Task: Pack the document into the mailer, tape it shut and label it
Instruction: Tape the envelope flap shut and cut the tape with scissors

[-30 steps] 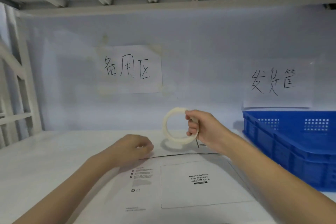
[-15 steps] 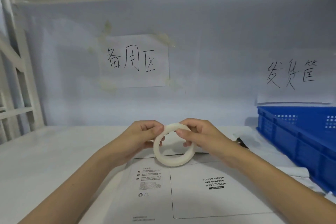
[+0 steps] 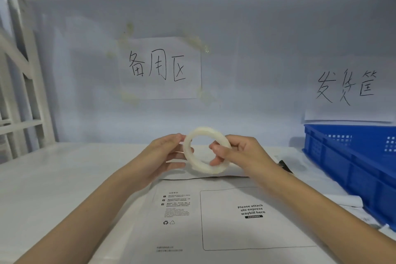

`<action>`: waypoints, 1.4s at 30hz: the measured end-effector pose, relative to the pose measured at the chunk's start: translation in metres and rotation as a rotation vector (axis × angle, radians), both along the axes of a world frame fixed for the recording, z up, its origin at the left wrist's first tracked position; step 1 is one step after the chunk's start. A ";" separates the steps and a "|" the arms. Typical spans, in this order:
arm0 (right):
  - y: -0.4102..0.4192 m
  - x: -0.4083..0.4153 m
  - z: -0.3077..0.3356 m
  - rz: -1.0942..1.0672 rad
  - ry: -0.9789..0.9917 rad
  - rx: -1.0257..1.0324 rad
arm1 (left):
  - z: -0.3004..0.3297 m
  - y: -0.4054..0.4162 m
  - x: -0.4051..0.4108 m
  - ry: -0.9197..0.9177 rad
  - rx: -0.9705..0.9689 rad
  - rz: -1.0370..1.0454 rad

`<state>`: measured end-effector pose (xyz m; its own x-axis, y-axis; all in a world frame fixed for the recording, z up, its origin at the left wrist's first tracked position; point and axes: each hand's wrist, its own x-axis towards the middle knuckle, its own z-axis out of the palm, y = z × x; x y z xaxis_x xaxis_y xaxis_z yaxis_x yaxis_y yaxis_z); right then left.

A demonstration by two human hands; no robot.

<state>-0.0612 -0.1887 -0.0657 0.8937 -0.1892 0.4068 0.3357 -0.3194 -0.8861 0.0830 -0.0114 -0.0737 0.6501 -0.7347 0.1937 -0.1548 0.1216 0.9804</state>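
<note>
Head view: we hold the tape roll [image 3: 206, 150] above the mailer [image 3: 225, 221] on the worktop [image 3: 64, 178], left hand [image 3: 166, 154] and right hand [image 3: 240, 154] fingers pinching its rim. Taping step; next we likely must find the tape's free end.

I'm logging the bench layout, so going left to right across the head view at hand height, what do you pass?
White rack frame → left hand → tape roll → right hand → blue crate.
</note>
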 end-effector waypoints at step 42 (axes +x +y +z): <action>-0.010 -0.015 0.012 0.206 0.097 0.133 | -0.001 0.008 -0.004 0.249 -0.196 -0.326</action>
<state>-0.0762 -0.1985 -0.0532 0.9524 -0.0450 0.3015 0.2935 -0.1315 -0.9469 0.0786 -0.0031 -0.0746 0.4352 -0.8737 0.2172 0.1598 0.3123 0.9364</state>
